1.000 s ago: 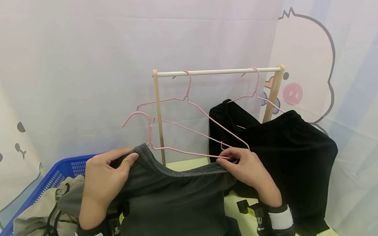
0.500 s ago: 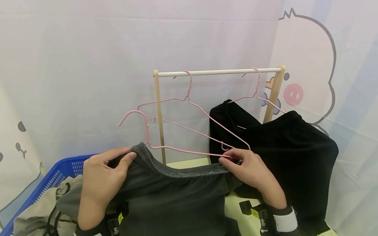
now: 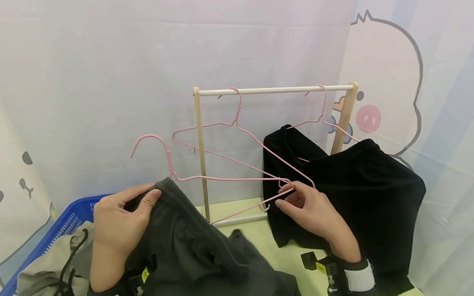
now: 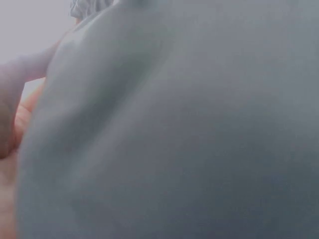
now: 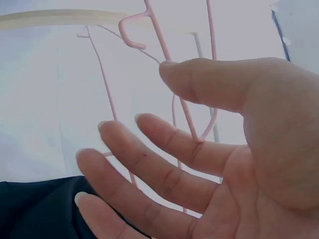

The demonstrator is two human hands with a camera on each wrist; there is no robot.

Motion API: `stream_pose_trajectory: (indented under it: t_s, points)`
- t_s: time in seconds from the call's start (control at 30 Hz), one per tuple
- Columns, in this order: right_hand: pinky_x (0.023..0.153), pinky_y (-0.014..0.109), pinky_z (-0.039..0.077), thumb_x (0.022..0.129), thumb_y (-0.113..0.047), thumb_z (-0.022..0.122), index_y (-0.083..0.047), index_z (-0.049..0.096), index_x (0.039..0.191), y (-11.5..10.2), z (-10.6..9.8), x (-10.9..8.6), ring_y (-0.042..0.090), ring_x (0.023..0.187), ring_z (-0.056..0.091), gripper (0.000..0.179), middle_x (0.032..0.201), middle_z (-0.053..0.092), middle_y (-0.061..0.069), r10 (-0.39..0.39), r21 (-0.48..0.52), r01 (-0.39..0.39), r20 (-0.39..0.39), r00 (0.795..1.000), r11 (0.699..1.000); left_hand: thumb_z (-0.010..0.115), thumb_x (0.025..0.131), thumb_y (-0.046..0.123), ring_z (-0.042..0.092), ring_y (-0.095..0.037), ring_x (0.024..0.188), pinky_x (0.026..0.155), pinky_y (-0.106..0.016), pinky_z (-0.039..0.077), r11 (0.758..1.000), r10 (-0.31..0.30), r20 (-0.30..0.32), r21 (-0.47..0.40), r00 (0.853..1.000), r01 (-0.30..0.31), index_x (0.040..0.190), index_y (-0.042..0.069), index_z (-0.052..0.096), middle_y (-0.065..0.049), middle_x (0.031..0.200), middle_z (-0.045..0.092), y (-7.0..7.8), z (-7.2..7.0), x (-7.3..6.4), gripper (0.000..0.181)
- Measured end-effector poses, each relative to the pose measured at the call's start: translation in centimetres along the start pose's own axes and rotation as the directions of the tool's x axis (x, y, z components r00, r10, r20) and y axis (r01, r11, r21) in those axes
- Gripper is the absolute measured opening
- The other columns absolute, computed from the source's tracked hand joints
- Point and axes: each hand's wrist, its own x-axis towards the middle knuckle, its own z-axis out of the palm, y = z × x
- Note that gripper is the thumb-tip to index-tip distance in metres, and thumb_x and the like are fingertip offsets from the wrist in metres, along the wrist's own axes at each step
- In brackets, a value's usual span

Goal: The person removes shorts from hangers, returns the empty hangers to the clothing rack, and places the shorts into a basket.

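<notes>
My left hand (image 3: 120, 221) pinches the elastic waistband of dark grey pants (image 3: 177, 246) between thumb and fingers. A pink wire hanger (image 3: 222, 179) has its left end inside that waistband; its right end is out in the open. At that right end is my right hand (image 3: 318, 217). In the right wrist view its fingers are loosely spread, and the hanger's corner (image 5: 199, 139) lies against the index finger, with the thumb beside the wire. The pants' right side droops below the hanger. Grey cloth fills most of the left wrist view.
A small rack with a white rail (image 3: 274, 90) stands behind. From it hang a bare pink hanger (image 3: 260, 145) and another bearing black shorts or pants (image 3: 340, 196). At left a blue basket (image 3: 72, 214) holds beige clothing (image 3: 55, 272). Below is a pale yellow tabletop (image 3: 259, 238).
The waistband's right side has slipped from my right hand and dropped, baring the hanger's right end. My left hand, with the pants and hanger hook, has shifted left.
</notes>
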Motion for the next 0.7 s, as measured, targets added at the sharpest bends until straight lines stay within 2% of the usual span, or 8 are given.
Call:
stream_pose_trajectory:
  t_s: [0.13, 0.27, 0.43, 0.6, 0.7]
  points:
    - [0.082, 0.04, 0.054, 0.098, -0.036, 0.073, -0.02, 0.069, 0.118, -0.09, 0.15, 0.0, 0.01, 0.09, 0.071, 0.026, 0.1, 0.077, -0.005, -0.02, -0.005, 0.02, -0.006, 1.0, 1.0, 0.083, 0.088, 0.01, 0.06, 0.016, 0.071, 0.057, -0.01, 0.045, 1.0, -0.005, -0.002, -0.014, 1.0, 0.005, 0.105, 0.01, 0.084, -0.015, 0.093, 0.079, -0.27, -0.26, 0.02, 0.017]
    - [0.083, 0.04, 0.054, 0.098, -0.034, 0.073, -0.02, 0.069, 0.117, -0.14, 0.22, -0.02, 0.009, 0.088, 0.071, 0.024, 0.1, 0.077, -0.006, -0.035, -0.014, 0.034, -0.033, 0.999, 0.999, 0.083, 0.089, 0.011, 0.061, 0.013, 0.07, 0.056, -0.01, 0.045, 1.0, -0.002, 0.011, -0.013, 1.0, 0.002, 0.106, 0.01, 0.084, -0.015, 0.093, 0.079, -0.26, -0.3, 0.09, 0.018]
    - [0.083, 0.044, 0.057, 0.097, -0.026, 0.075, -0.02, 0.068, 0.12, -0.12, 0.32, -0.03, 0.011, 0.089, 0.072, 0.025, 0.099, 0.077, -0.005, -0.093, -0.034, 0.09, -0.101, 0.99, 0.995, 0.082, 0.09, 0.015, 0.071, -0.004, 0.074, 0.059, -0.009, 0.046, 1.0, -0.015, 0.04, 0.0, 0.999, 0.015, 0.108, 0.012, 0.084, -0.013, 0.096, 0.08, 0.01, -0.19, 0.08, 0.019]
    - [0.092, 0.05, 0.058, 0.094, -0.018, 0.078, -0.019, 0.066, 0.13, -0.13, 0.51, 0.05, 0.02, 0.103, 0.073, 0.038, 0.109, 0.076, 0.0, -0.172, -0.048, 0.166, -0.161, 0.972, 0.985, 0.082, 0.09, 0.016, 0.076, -0.026, 0.083, 0.066, -0.006, 0.047, 1.0, -0.006, 0.051, -0.003, 0.999, 0.006, 0.108, 0.014, 0.084, -0.011, 0.097, 0.08, 0.19, 0.11, 0.01, 0.018]
    - [0.095, 0.05, 0.056, 0.094, -0.019, 0.079, -0.02, 0.065, 0.132, -0.36, 0.78, 0.06, 0.024, 0.111, 0.07, 0.04, 0.115, 0.076, 0.001, -0.216, -0.058, 0.209, -0.192, 0.957, 0.976, 0.082, 0.09, 0.016, 0.076, -0.029, 0.083, 0.066, -0.005, 0.047, 1.0, 0.014, 0.063, -0.015, 0.998, -0.013, 0.108, 0.014, 0.084, -0.01, 0.097, 0.08, 0.3, 0.52, -0.04, 0.017]
